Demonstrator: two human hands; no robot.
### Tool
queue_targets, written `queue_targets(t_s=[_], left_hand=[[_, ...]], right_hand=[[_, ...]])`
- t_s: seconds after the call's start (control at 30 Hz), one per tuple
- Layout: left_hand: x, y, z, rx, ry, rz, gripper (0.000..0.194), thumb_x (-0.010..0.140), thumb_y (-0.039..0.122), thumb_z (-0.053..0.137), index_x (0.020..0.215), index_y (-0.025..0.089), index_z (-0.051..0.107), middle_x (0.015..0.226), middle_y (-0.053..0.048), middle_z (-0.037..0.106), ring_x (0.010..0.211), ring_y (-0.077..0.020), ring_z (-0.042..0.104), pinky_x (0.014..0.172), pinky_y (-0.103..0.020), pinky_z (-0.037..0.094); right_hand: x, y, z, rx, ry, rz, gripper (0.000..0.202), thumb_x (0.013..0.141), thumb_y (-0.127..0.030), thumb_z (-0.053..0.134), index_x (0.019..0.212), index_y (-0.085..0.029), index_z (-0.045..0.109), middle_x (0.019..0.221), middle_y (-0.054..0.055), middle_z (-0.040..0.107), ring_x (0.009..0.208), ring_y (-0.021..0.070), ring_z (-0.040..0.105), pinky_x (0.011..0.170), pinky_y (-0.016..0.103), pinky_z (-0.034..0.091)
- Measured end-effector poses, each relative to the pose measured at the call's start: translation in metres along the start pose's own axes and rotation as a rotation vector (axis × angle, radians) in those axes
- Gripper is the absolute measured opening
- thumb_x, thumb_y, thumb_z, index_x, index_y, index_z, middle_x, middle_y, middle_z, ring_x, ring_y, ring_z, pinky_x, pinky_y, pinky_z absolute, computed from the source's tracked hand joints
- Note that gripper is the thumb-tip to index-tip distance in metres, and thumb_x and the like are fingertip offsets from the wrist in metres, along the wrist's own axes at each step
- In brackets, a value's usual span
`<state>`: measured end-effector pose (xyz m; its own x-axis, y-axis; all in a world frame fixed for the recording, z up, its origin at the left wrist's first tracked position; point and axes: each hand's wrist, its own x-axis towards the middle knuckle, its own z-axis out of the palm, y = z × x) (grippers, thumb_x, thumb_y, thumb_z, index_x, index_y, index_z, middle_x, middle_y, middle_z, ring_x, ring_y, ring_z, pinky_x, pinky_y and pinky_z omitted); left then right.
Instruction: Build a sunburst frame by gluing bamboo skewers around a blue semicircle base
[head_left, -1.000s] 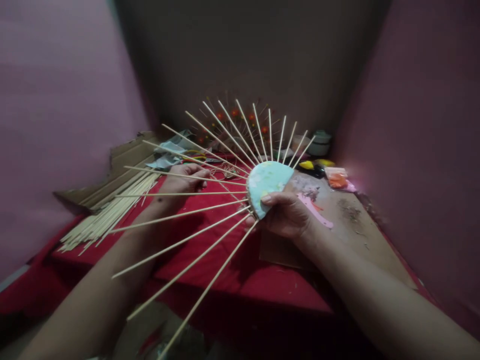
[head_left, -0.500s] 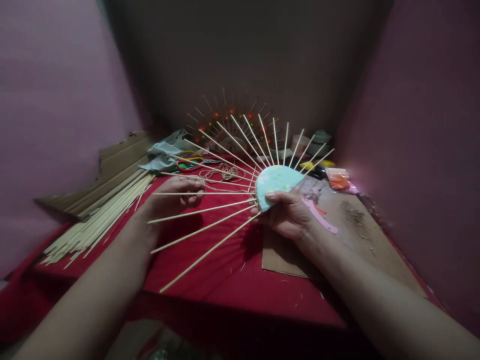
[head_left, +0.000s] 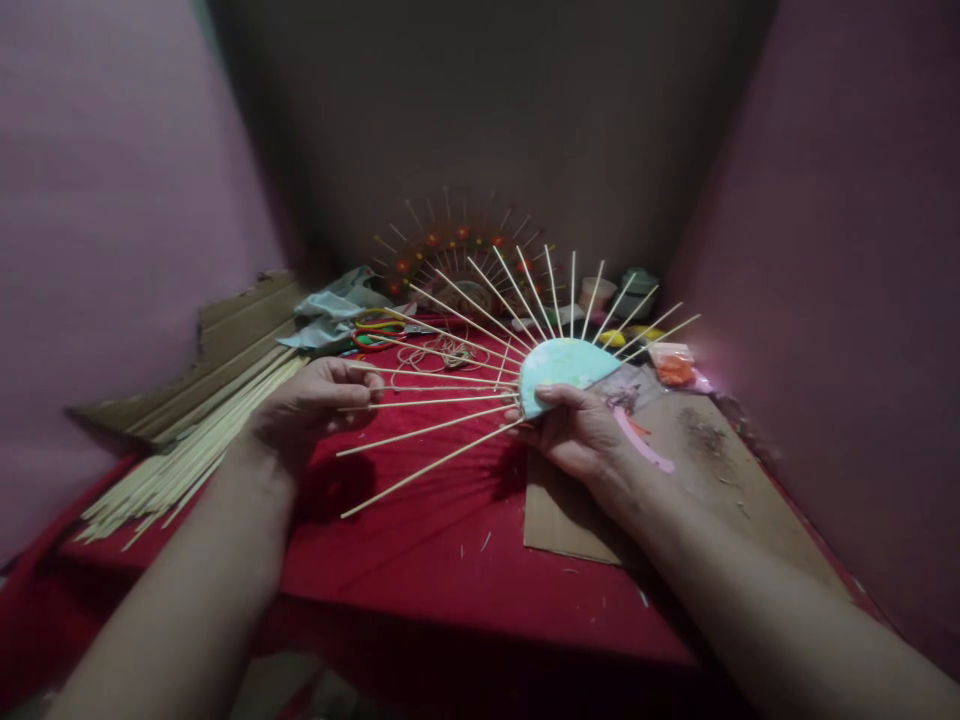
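Note:
My right hand [head_left: 574,425] grips a pale blue-green half-disc [head_left: 562,372] by its lower edge, thumb on the face and fingers behind. Several thin bamboo sticks [head_left: 431,447] fan out from its curved rim, upward and to the left. My left hand [head_left: 326,395] is closed in a pinch on a thin string [head_left: 442,388], which runs taut among the left-hand sticks to the half-disc's edge. The tips of some sticks lie close to my left fingers. A loose tangle of string [head_left: 435,357] rests on the red cloth behind the sticks.
A pile of bamboo sticks [head_left: 195,440] lies at left beside torn cardboard [head_left: 247,325]. Scissors [head_left: 382,322] and blue cloth [head_left: 330,305] are behind. At right, a cardboard sheet [head_left: 705,480] holds scraps and a pink strip [head_left: 641,445]. A decorated stick fan [head_left: 463,240] stands at the back.
My left hand has drawn back to the left, pulling the string longer and tighter. The half-disc has turned and shifted slightly right, its left sticks swinging upward.

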<state>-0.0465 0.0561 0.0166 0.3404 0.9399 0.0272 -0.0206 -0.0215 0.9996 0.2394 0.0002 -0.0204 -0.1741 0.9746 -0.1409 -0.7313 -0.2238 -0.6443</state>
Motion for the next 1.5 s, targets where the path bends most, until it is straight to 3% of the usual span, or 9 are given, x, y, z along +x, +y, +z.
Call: queue_targets(t_s=[0.1, 0.23, 0.53, 0.83, 1.2, 1.5], left_hand=[[0.007, -0.002, -0.003, 0.044, -0.037, -0.079, 0.021, 0.051, 0.019, 0.080, 0.063, 0.011, 0.064, 0.045, 0.002, 0.047, 0.038, -0.0039, 0.036, 0.034, -0.015, 0.025], [0.016, -0.006, -0.007, 0.089, -0.013, -0.109, 0.018, 0.057, 0.018, 0.079, 0.066, 0.011, 0.065, 0.049, 0.002, 0.051, 0.041, -0.0043, 0.043, 0.038, -0.015, 0.031], [0.011, -0.005, -0.016, 0.111, 0.108, 0.028, 0.020, 0.060, 0.022, 0.079, 0.071, 0.012, 0.066, 0.059, 0.000, 0.059, 0.052, -0.0070, 0.054, 0.050, -0.017, 0.042], [0.014, -0.002, -0.008, 0.068, 0.222, 0.124, 0.019, 0.059, 0.021, 0.077, 0.067, 0.011, 0.062, 0.054, 0.002, 0.055, 0.048, -0.0062, 0.050, 0.046, -0.016, 0.037], [0.024, -0.011, -0.001, 0.041, 0.254, 0.004, 0.020, 0.058, 0.020, 0.077, 0.068, 0.010, 0.062, 0.054, 0.003, 0.053, 0.043, -0.0055, 0.045, 0.042, -0.019, 0.033], [0.016, -0.005, 0.013, 0.066, 0.218, -0.051, 0.020, 0.059, 0.019, 0.078, 0.065, 0.010, 0.061, 0.055, 0.002, 0.053, 0.046, -0.0052, 0.045, 0.044, -0.018, 0.035]], right_hand=[[0.000, 0.000, 0.000, 0.001, 0.007, -0.020, 0.017, 0.063, -0.007, 0.057, 0.077, -0.016, 0.059, 0.062, 0.002, 0.067, 0.051, 0.0171, 0.062, 0.063, 0.039, 0.056], [0.000, 0.001, -0.001, -0.001, 0.022, -0.033, 0.013, 0.064, -0.007, 0.058, 0.073, -0.016, 0.058, 0.060, 0.001, 0.065, 0.053, 0.0168, 0.061, 0.067, 0.042, 0.055], [0.003, 0.001, -0.001, -0.031, 0.040, -0.055, 0.014, 0.063, -0.008, 0.059, 0.073, -0.017, 0.056, 0.063, 0.003, 0.065, 0.056, 0.0173, 0.061, 0.064, 0.039, 0.055], [0.000, -0.001, 0.002, -0.029, 0.065, -0.009, 0.013, 0.061, -0.008, 0.059, 0.069, -0.017, 0.055, 0.059, 0.000, 0.062, 0.054, 0.0162, 0.060, 0.063, 0.038, 0.054], [-0.003, 0.000, 0.002, -0.043, -0.019, 0.032, 0.011, 0.060, -0.009, 0.058, 0.069, -0.016, 0.057, 0.057, -0.001, 0.064, 0.051, 0.0163, 0.061, 0.065, 0.040, 0.054], [-0.005, 0.002, 0.002, -0.079, -0.079, 0.033, 0.013, 0.060, -0.011, 0.060, 0.071, -0.016, 0.059, 0.060, 0.001, 0.064, 0.051, 0.0167, 0.059, 0.060, 0.040, 0.054]])
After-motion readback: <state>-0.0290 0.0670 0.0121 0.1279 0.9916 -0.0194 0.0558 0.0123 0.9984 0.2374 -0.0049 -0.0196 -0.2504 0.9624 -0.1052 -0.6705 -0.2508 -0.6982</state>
